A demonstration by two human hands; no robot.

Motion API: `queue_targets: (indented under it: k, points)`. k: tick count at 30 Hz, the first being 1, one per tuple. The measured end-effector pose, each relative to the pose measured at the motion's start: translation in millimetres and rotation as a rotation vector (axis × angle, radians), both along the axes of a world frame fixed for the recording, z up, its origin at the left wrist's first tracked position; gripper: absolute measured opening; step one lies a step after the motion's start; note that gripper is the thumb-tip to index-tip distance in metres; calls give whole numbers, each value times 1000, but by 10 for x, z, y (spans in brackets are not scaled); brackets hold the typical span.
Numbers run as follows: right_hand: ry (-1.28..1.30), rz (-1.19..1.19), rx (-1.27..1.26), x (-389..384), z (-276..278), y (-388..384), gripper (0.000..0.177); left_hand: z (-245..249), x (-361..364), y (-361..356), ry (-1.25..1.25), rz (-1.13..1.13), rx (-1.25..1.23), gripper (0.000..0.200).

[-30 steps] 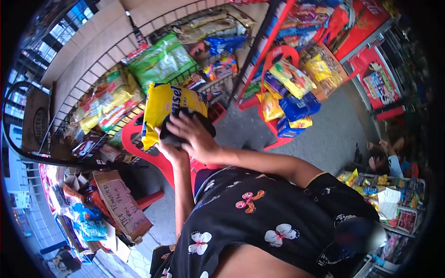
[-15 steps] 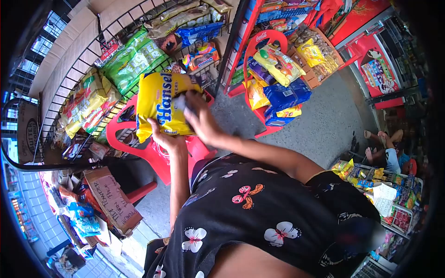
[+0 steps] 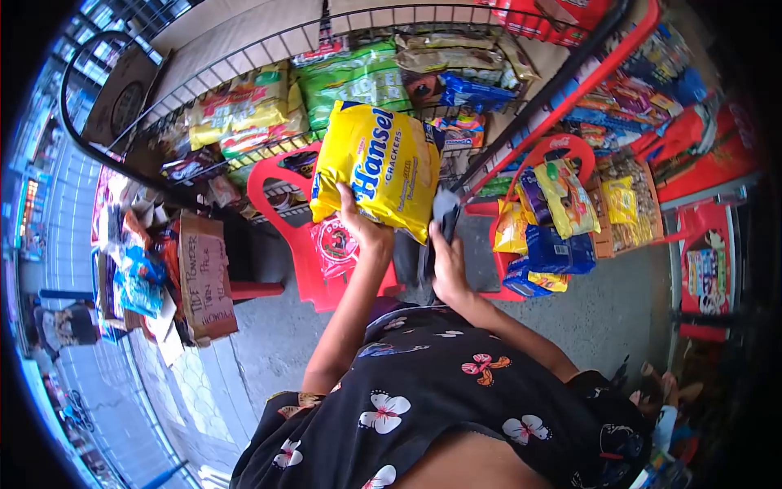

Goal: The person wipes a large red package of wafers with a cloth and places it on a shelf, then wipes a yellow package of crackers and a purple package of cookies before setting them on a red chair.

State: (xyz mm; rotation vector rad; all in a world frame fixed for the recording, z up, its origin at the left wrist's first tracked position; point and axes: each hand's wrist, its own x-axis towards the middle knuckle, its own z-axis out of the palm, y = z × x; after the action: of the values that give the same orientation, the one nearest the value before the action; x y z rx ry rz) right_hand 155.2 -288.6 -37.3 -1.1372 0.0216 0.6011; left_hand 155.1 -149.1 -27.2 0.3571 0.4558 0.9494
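Observation:
My left hand [image 3: 365, 226] grips the lower edge of a yellow pack of Hansel crackers [image 3: 383, 167], held tilted in front of me with its printed side up. Just off the pack's lower right corner, my right hand [image 3: 450, 265] is closed on a dark grey cloth [image 3: 443, 213] that looks limp and hangs down beside the fingers. Below the pack stands a red plastic chair [image 3: 301, 273] with a clear-and-red packet [image 3: 336, 247] on its seat.
A black wire rack [image 3: 269, 45] ahead holds green packs [image 3: 354, 79] and other snacks. To the right, another red chair [image 3: 580, 151] bears several snack packs [image 3: 562, 248]. A cardboard box [image 3: 204, 277] with handwriting stands at left. Someone's limbs [image 3: 664, 391] show at lower right.
My right hand has come off the pack's face to its lower right side, the cloth now showing. The view has turned, and the pack appears farther right, still in my left hand.

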Motion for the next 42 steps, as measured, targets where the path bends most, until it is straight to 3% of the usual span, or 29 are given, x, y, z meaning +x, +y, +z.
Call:
queue_targets:
  k: [2,4,5,6,8,9,10,12,14,16,17,18,20,21,22,24,26,28,29,30,34,36,37,38,42]
  points:
    - [96,138,-71,-26,-136,-222,40,-113,-7,182,13,60,-29,43]
    - [267,51,-215,242,-167,-299,41,53,-146,184,-57,-81,-53,43]
    - [448,31,129,507,-383,-330,43,121,-224,154,-84,-130,-74,45]
    - [509,22,272,739,-287,-331,43,182,-299,121,-110,-180,-103,46]
    - [437,81,423,1195,-424,-378,45,185,-458,87,-32,-282,-56,47]
    - [271,262,420,1328,-290,-421,51,172,-536,86,-3,-364,-88,46]
    - [265,341,462,1295,119,-383,55,161,-601,101,27,-446,-121,45]
    - [241,493,390,1249,441,-371,54,203,-693,116,175,-556,-8,40]
    - [69,632,127,1271,339,-408,53,291,-675,100,271,-524,193,33]
    - [168,645,29,1220,255,-272,45,196,-584,166,384,-475,224,36]
    - [228,576,60,1159,276,-252,41,94,-520,197,522,-332,449,42]
    - [259,546,77,1172,193,-223,43,-8,-534,276,946,-155,902,50]
    - [-113,435,16,1097,244,-179,44,357,-594,45,1218,216,1405,60]
    - [-325,342,-33,1063,146,-114,45,286,-625,15,1193,85,1437,68]
    - [-606,240,-158,960,197,-68,48,351,-651,-64,1090,-288,1355,70]
    - [-966,196,-237,747,341,-44,54,256,-631,-344,731,-668,751,70]
    - [-1125,226,-389,456,496,-77,59,96,-584,-568,629,-554,313,69]
    - [-1276,336,-462,257,591,-153,60,64,-491,-585,60,-465,83,62]
    - [-1504,331,-534,210,415,-178,61,48,-520,-596,81,-454,48,52]
    - [-1545,370,-554,132,423,-217,58,155,-557,-650,48,-440,-21,42]
    - [-1902,446,-590,75,364,-263,38,12,-662,-672,-69,-302,-37,37]
    - [-1955,542,-531,35,347,-339,44,23,-732,-708,16,-169,-127,39]
    - [-1987,624,-494,31,346,-407,44,-17,-831,-737,-7,-206,-104,43]
    - [-2027,705,-444,47,343,-463,45,-214,-817,-716,69,-66,-82,47]
    - [-1947,926,-267,164,213,-746,41,-153,-1003,-858,-108,-100,-106,60]
